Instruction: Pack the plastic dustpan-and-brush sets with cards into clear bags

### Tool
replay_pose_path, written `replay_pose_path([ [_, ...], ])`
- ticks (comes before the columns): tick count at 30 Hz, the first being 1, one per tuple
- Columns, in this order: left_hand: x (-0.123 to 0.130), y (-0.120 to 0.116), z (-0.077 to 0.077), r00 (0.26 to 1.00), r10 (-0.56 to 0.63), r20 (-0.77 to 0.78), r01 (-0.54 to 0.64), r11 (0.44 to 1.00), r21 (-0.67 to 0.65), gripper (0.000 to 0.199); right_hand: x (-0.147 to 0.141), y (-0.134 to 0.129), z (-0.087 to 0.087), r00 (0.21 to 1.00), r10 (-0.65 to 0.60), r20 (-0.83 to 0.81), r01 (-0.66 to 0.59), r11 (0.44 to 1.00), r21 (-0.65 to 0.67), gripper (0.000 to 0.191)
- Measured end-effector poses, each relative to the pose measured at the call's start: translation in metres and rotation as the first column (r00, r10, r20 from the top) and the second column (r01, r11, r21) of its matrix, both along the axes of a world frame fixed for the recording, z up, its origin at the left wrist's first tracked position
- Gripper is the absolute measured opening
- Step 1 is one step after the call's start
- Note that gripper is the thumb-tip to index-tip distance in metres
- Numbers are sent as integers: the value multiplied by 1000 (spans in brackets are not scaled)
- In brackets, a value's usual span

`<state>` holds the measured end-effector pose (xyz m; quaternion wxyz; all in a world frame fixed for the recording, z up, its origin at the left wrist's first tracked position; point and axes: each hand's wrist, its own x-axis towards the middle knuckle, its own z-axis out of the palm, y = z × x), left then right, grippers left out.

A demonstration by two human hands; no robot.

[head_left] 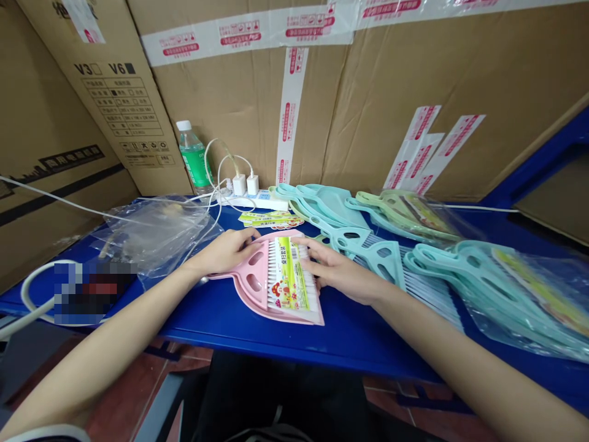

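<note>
In the head view a pink dustpan [257, 311] lies across the middle of the blue table, with a pink brush [254, 270] nested on it, white bristles to the right. On the bristles rests a printed yellow-green card [288, 276]. My left hand [230, 250] is closed around the handle end, which it mostly hides. From the right side, my right hand [338, 273] grips the dustpan's wide edge, its fingertips on the card and bristles; the thumb's exact contact is hard to see.
Turquoise dustpans and brushes [386, 261] lie to the right, some bagged [515, 294]. More cards [269, 219] sit behind. A power strip [262, 199], a bottle [194, 159] and cables stand by the cardboard wall. Clear plastic bags [161, 230] are at left.
</note>
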<state>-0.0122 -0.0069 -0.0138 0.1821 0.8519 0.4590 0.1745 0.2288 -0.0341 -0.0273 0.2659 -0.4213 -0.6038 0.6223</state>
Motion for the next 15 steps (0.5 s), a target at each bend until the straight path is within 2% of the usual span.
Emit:
replay_pose_path([
  [3, 0, 0, 1, 1000, 5, -23, -4, 1000, 17, 27, -1, 0, 1, 1000, -25, 17, 25, 999, -22, 45],
  [9, -1, 0, 3, 996, 32, -86, -22, 993, 115, 26, 2, 3, -6, 1000, 16, -8, -16, 1000, 25, 51],
  [12, -3, 2, 4, 977, 123, -175, -81, 970, 231, 25, 4, 5, -10, 999, 31, -7, -31, 998, 59, 52],
  [15, -4, 3, 5, 925, 222, -307, -124, 944, 307, 29, 4, 4, -11, 999, 41, -9, -40, 996, 75, 52],
])
